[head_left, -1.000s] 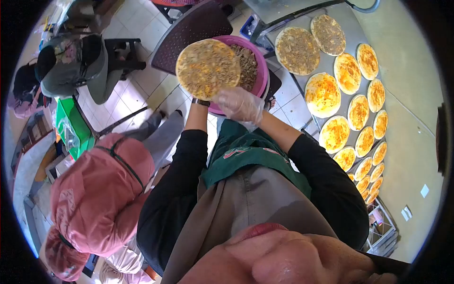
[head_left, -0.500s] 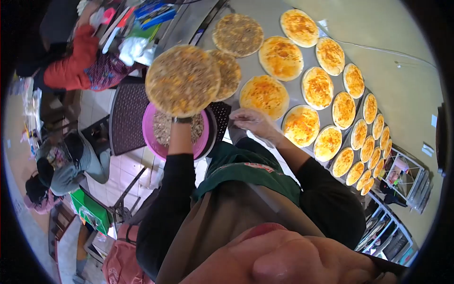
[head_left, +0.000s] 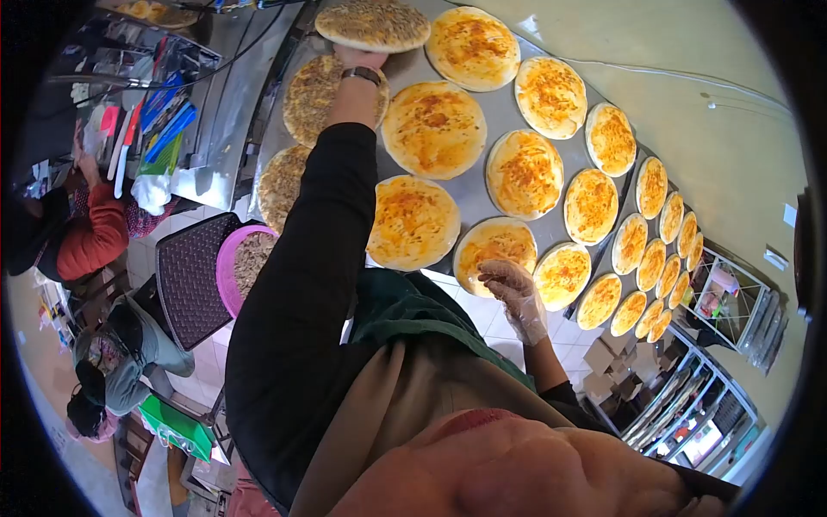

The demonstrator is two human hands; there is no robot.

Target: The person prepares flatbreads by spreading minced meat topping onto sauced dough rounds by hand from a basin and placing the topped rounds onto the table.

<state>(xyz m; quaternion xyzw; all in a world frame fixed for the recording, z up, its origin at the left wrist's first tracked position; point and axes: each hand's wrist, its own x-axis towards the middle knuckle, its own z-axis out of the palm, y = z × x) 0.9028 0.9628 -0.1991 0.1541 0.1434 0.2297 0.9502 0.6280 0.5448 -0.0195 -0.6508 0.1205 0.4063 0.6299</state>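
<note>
At the far end of the metal table, my left hand [head_left: 360,57] supports a round flatbread topped with brown meat [head_left: 373,22] from below. The bread hides most of its fingers. Another meat-topped flatbread [head_left: 323,103] lies on the table just below it, partly behind my wrist. A third brown-topped flatbread [head_left: 280,185] is nearer, half covered by my sleeve. My right hand [head_left: 514,297], in a clear plastic glove, hangs by the table's near edge with its bent fingers apart and nothing in them. In this view it overlaps an orange-topped flatbread [head_left: 493,250].
Rows of orange-topped flatbreads [head_left: 525,175] cover the metal table [head_left: 482,200] to the right. A pink bowl of meat filling [head_left: 227,269] sits on a dark brown stool [head_left: 194,276] at left. Beyond, a person in a red sleeve [head_left: 95,226] stands at a counter with knives.
My left hand has carried the meat-topped flatbread from over the pink bowl to the table's far end. My right hand has moved right and nearer my body. My view has shifted too.
</note>
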